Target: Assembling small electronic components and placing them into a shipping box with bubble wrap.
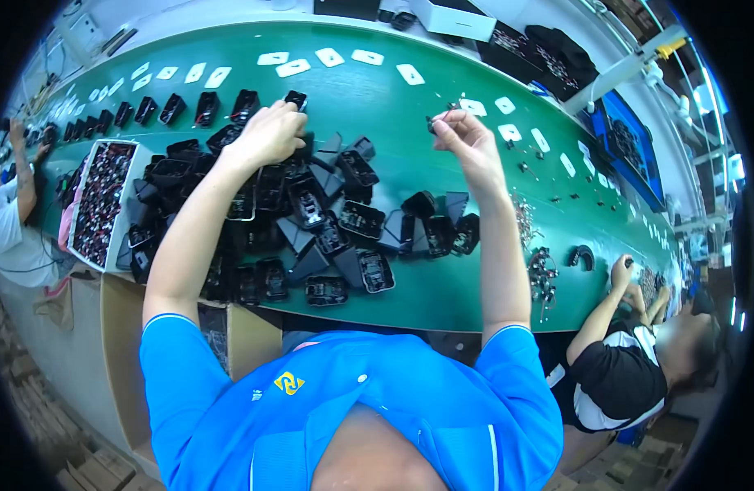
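Note:
My left hand (270, 132) is closed on a black plastic housing (295, 98) at the far side of a big pile. That pile (311, 200) is made of open black housings, lying jumbled at many angles. Off to the right, my right hand (472, 146) is raised over the green table, thumb and fingers pinched together. Between its fingertips is a small dark part (432, 124), too small to name. White rectangular cards (472, 107) lie just beyond that hand.
Black housings (145, 110) stand in a row at the far left of the green table (426, 299). A white box (107, 204) holds many small parts. Small wired parts (542, 274) lie in a heap at right. Co-workers sit at left (17, 221) and right (618, 368).

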`<action>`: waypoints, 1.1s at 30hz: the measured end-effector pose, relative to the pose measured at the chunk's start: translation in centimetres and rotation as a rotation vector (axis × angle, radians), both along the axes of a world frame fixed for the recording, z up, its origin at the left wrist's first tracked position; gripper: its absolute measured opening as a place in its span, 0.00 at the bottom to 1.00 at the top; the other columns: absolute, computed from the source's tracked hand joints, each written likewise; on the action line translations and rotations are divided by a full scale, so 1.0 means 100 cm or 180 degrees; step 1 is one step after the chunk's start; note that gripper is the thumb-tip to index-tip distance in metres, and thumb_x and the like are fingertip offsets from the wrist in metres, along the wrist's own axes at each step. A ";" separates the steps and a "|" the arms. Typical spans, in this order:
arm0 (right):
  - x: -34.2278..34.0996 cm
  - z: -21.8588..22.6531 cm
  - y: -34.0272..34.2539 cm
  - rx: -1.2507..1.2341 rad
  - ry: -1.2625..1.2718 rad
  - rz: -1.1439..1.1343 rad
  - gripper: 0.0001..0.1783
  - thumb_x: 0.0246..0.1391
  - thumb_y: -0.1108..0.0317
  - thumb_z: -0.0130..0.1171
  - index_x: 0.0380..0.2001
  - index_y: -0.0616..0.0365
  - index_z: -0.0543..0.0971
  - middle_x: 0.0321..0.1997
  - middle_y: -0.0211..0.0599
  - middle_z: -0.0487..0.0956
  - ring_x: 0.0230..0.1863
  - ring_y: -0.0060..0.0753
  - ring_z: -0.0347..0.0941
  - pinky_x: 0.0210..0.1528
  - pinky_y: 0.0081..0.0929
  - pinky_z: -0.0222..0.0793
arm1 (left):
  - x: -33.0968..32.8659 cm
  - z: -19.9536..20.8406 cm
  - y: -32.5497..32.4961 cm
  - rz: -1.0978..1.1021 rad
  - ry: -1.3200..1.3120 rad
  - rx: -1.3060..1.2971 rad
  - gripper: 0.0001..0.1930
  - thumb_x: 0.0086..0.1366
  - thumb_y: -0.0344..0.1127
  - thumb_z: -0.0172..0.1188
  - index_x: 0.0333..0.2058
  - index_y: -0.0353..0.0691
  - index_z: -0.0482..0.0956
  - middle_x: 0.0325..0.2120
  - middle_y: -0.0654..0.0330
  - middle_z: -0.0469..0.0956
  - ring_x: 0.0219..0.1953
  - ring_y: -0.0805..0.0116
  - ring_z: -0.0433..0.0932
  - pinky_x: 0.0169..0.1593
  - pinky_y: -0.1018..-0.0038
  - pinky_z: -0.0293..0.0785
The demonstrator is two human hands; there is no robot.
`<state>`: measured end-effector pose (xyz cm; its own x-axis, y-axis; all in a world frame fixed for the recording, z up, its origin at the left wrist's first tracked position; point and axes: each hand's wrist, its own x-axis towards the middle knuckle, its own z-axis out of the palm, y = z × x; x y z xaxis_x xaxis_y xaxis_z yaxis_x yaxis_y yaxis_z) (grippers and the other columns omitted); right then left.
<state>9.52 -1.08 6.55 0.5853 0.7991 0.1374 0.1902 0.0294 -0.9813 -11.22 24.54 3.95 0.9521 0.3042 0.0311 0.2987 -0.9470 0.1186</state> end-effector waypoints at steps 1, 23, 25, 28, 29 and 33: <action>-0.005 -0.005 -0.007 0.0185 0.0221 0.0034 0.06 0.61 0.69 0.63 0.38 0.59 0.79 0.34 0.34 0.79 0.33 0.22 0.74 0.41 0.21 0.72 | 0.000 0.005 -0.003 0.0007 -0.0075 -0.0157 0.08 0.60 0.31 0.65 0.34 0.33 0.77 0.39 0.53 0.77 0.42 0.53 0.76 0.50 0.61 0.75; -0.118 -0.098 -0.147 0.1040 0.0849 -0.0424 0.09 0.64 0.73 0.59 0.46 0.59 0.78 0.51 0.40 0.79 0.49 0.28 0.75 0.49 0.24 0.73 | -0.286 -0.016 -0.201 0.2309 -0.3498 -0.2098 0.29 0.66 0.37 0.65 0.64 0.43 0.68 0.49 0.55 0.74 0.51 0.64 0.74 0.57 0.74 0.67; -0.129 -0.111 -0.167 0.1043 0.0695 -0.0637 0.10 0.63 0.72 0.61 0.48 0.59 0.78 0.51 0.39 0.79 0.48 0.26 0.75 0.48 0.23 0.73 | -0.309 -0.036 -0.227 0.2492 -0.3520 -0.2142 0.30 0.67 0.38 0.65 0.65 0.43 0.67 0.50 0.55 0.74 0.52 0.64 0.73 0.58 0.75 0.65; -0.138 -0.134 -0.180 0.0940 0.0310 -0.0806 0.11 0.62 0.72 0.62 0.48 0.59 0.79 0.51 0.38 0.79 0.47 0.25 0.74 0.48 0.22 0.73 | -0.334 -0.055 -0.259 0.2894 -0.3796 -0.1947 0.30 0.67 0.39 0.65 0.65 0.43 0.67 0.49 0.55 0.74 0.51 0.65 0.74 0.57 0.75 0.66; -0.136 -0.142 -0.185 0.0857 0.0063 -0.0926 0.11 0.62 0.71 0.63 0.47 0.59 0.79 0.51 0.38 0.79 0.47 0.24 0.74 0.47 0.22 0.72 | -0.340 -0.060 -0.267 0.2993 -0.3895 -0.1894 0.30 0.67 0.40 0.65 0.65 0.43 0.67 0.49 0.54 0.74 0.51 0.66 0.74 0.56 0.76 0.67; -0.120 -0.150 -0.185 0.1147 0.0215 -0.1076 0.10 0.62 0.71 0.64 0.45 0.59 0.78 0.47 0.37 0.79 0.43 0.23 0.74 0.44 0.19 0.72 | -0.347 -0.087 -0.293 0.2995 -0.4136 -0.2125 0.29 0.67 0.41 0.65 0.64 0.41 0.68 0.49 0.53 0.75 0.51 0.65 0.74 0.55 0.75 0.68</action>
<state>-2.53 -19.60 -8.46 0.8205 0.4718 0.3227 0.1841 0.3164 -0.9306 -45.88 -4.73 -4.74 -0.0853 0.9723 0.2177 0.0741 -0.2117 0.9745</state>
